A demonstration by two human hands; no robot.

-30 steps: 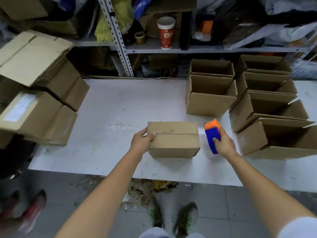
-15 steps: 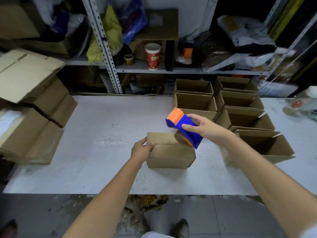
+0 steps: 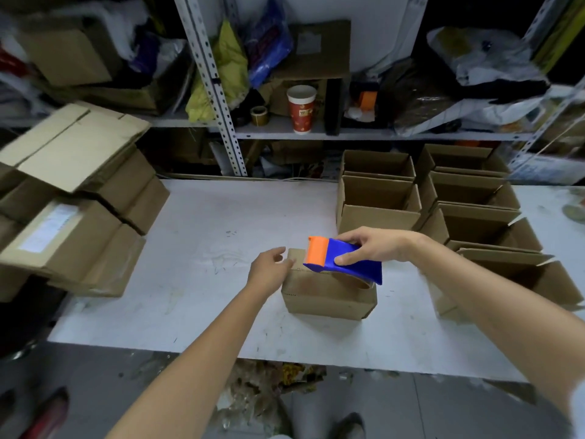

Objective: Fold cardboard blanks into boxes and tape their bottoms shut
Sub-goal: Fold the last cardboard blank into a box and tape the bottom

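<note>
**A:** What's nearest?

**B:** A box [image 3: 329,296] with its flaps shut on top. It sits on the tabletop [image 3: 205,248], near the front edge.

**A:** And the hands?

**B:** The left hand [image 3: 267,270] is at the box's top left edge, fingers loose and apart, gripping nothing. The right hand [image 3: 376,247] is clamped round a blue and orange dispenser [image 3: 345,259] held over the box top, orange end pointing left. I cannot tell whether it touches the cardboard.

**A:** Farther back?

**B:** Two rows of open boxes [image 3: 376,201] on the right and stacked cartons [image 3: 72,198] on the left. Behind them is a shelf [image 3: 348,134] with a red cup [image 3: 300,109].
</note>
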